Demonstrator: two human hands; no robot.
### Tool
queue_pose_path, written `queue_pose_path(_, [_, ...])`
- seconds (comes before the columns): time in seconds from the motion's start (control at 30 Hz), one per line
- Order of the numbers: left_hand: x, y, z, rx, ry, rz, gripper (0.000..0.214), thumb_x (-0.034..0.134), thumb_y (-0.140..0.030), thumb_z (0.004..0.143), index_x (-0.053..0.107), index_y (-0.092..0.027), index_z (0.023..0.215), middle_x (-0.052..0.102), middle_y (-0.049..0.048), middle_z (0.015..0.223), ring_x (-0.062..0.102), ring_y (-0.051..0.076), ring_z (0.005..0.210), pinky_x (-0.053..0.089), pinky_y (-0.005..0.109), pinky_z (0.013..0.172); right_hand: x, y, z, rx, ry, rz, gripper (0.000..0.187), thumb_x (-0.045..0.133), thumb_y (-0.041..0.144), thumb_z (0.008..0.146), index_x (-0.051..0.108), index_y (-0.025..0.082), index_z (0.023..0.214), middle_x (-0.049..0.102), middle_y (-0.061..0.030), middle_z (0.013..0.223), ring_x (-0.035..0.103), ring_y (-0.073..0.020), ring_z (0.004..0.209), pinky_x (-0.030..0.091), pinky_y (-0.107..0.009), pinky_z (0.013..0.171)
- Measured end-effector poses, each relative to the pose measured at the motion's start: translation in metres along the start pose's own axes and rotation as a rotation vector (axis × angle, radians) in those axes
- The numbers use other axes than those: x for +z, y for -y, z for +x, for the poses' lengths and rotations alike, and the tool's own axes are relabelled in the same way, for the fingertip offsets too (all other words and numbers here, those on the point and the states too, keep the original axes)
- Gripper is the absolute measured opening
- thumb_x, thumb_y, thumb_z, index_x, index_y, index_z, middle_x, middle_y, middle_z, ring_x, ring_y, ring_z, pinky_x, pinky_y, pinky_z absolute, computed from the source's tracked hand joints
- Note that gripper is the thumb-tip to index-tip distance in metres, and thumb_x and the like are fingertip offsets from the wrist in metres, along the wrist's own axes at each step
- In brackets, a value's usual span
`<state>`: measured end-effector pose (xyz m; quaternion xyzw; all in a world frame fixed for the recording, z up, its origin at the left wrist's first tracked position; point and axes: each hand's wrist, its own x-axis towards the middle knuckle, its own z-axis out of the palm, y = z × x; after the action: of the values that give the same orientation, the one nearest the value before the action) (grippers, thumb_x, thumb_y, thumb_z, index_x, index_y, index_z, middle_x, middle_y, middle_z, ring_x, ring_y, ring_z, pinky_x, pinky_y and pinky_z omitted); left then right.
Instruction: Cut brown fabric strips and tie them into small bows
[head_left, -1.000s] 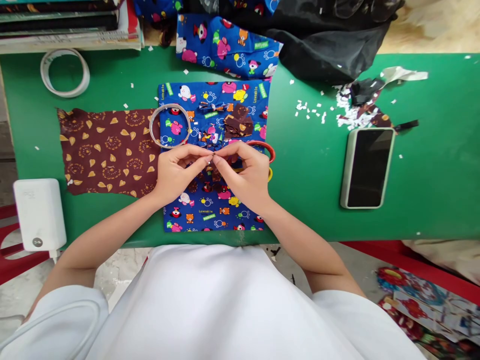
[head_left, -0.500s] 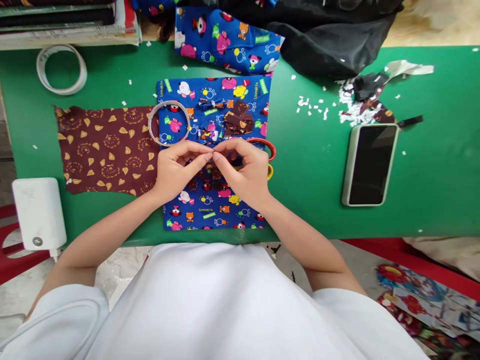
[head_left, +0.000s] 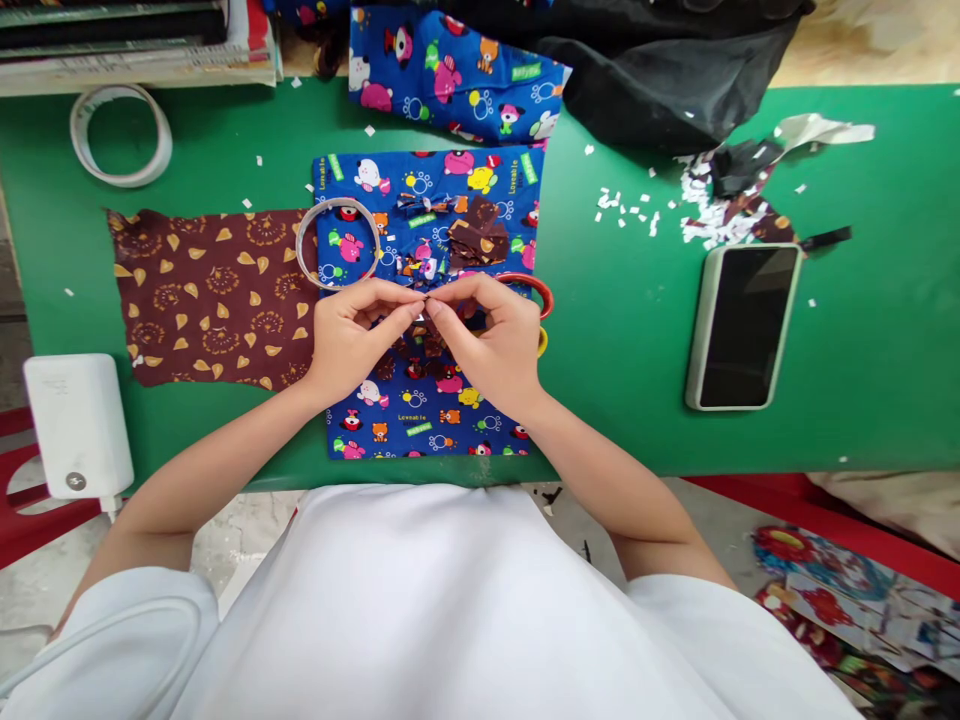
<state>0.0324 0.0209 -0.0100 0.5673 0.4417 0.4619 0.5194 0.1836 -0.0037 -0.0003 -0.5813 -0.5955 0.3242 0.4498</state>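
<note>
Arching over blue cloth [head_left: 420, 425], left hand [head_left: 351, 338] and right hand [head_left: 493, 342] pinch a scrap [head_left: 424, 307]

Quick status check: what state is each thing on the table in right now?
Left hand, pinched shut on small piece.
Right hand, pinched shut on it too.
Blue fabric, spread flat.
Brown fabric, spread flat.
Tape roll, lying flat across both fabrics.
Phone, face up, screen dark.

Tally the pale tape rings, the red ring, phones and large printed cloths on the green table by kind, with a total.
Pale tape rings: 2
Red ring: 1
Phone: 1
Blue cartoon-print cloths: 2
Brown leaf-print cloth: 1
Total: 7
</note>
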Motion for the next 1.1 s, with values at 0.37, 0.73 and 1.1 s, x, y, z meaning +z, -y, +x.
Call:
queue_pose_path(0.37, [-0.0002, 0.0, -0.0018, -0.074, -0.042, 0.073, 0.011, 0.074, -0.027, 0.074, 0.076, -0.018, 0.079, 0.074, 0.0012, 0.079, 0.068, 0.013, 0.072, 0.058, 0.026, 0.071, 0.002, -0.0002, -0.0004, 0.049, -0.002, -0.018, 0.007, 0.063, 0.023, 0.082, 0.067, 0.021, 0.077, 0.07, 0.0016, 0.075, 0.061, -0.0126, 0.07, 0.05, -0.028, 0.07])
queue_pose_path(0.73, [0.0008, -0.0015, -0.0018, -0.048, -0.049, 0.061, 0.008, 0.072, -0.024, 0.075, 0.075, -0.019, 0.081, 0.074, -0.0001, 0.079, 0.069, 0.011, 0.071, 0.058, 0.023, 0.069, 0.0021, -0.0003, -0.0017, -0.003, -0.003, -0.029, 0.007, 0.061, 0.022, 0.083, 0.065, 0.021, 0.077, 0.069, 0.0012, 0.075, 0.06, -0.013, 0.07, 0.049, -0.029, 0.071])
queue_pose_path(1.1, [-0.0005, 0.001, 0.0002, 0.072, 0.014, 0.046, 0.004, 0.072, -0.025, 0.077, 0.073, -0.021, 0.079, 0.072, 0.0017, 0.089, 0.069, 0.014, 0.087, 0.058, 0.026, 0.077, 0.0038, -0.0011, -0.0018, 0.015, -0.028, -0.014, 0.008, 0.06, 0.024, 0.083, 0.064, 0.021, 0.077, 0.07, 0.0012, 0.076, 0.061, -0.0131, 0.071, 0.05, -0.029, 0.071])
